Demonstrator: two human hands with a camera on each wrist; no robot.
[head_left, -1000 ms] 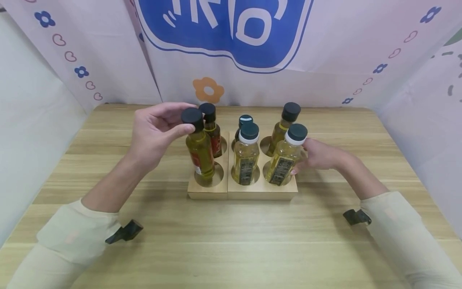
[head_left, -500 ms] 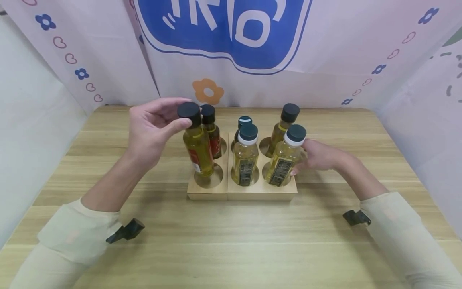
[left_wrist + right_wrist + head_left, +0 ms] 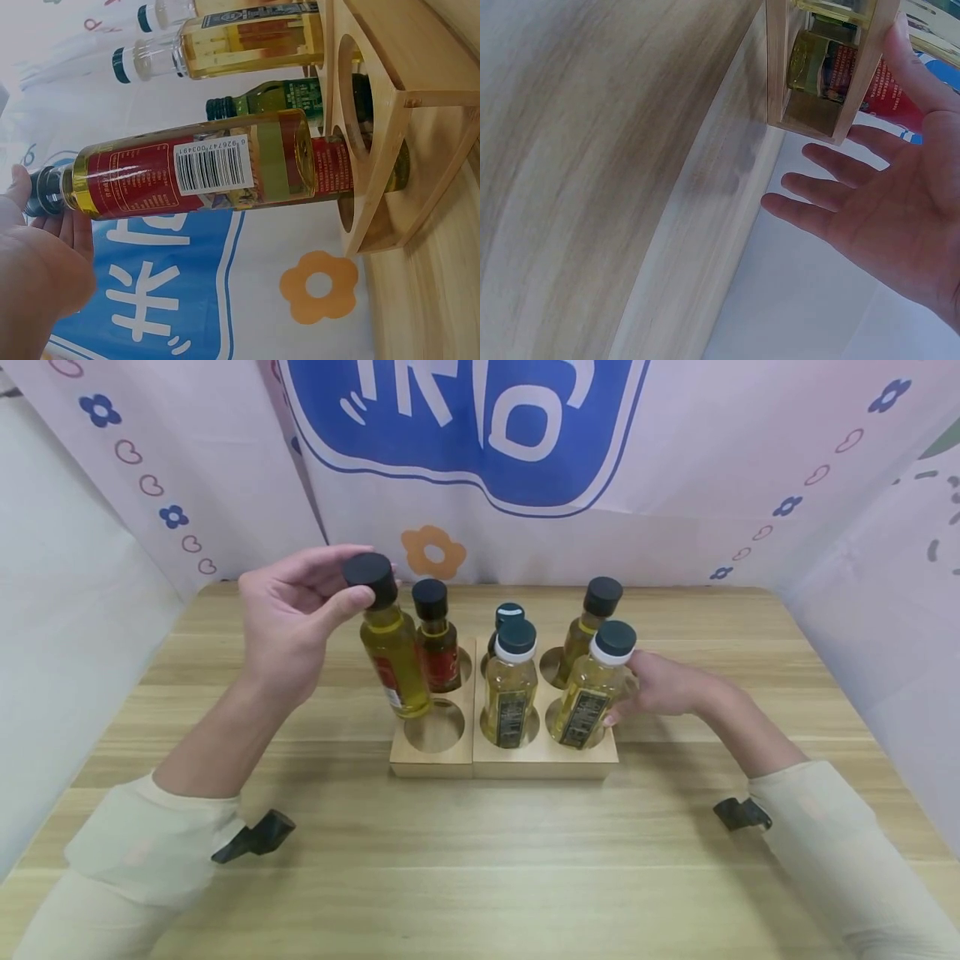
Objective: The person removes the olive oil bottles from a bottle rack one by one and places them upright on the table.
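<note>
1. left hand (image 3: 287, 628) pinches the black cap of a tall glass bottle with yellow-green oil and a red label (image 3: 397, 662), thumb on the near side.
2. that bottle leans, cap toward the person's left; its base is clear of the rack, over the back edge of the front-left hole. barcode (image 3: 214, 165) shows in the left wrist view (digits small).
3. right hand (image 3: 663, 683) is not gripping: fingers straight and spread, thumb touching the right end of the light wooden rack with round holes (image 3: 543, 767).
4. other bottles in the rack: rear left, dark glass bottle with black cap and red label (image 3: 441, 664); rear middle, dark-green-capped bottle (image 3: 510, 612), mostly hidden; rear right, black-capped bottle of yellowish oil (image 3: 581, 639).
5. front row: two clear bottles of pale yellow oil, white collars, dark green caps, dark labels, one middle (image 3: 512, 702), one right (image 3: 588, 697).
6. rack sits on a pale wood-grain table (image 3: 480, 868); white printed sheet with a blue patch (image 3: 562, 468) behind.
7. pale sleeves (image 3: 123, 860), a black mount (image 3: 258, 837) at the left one.
</note>
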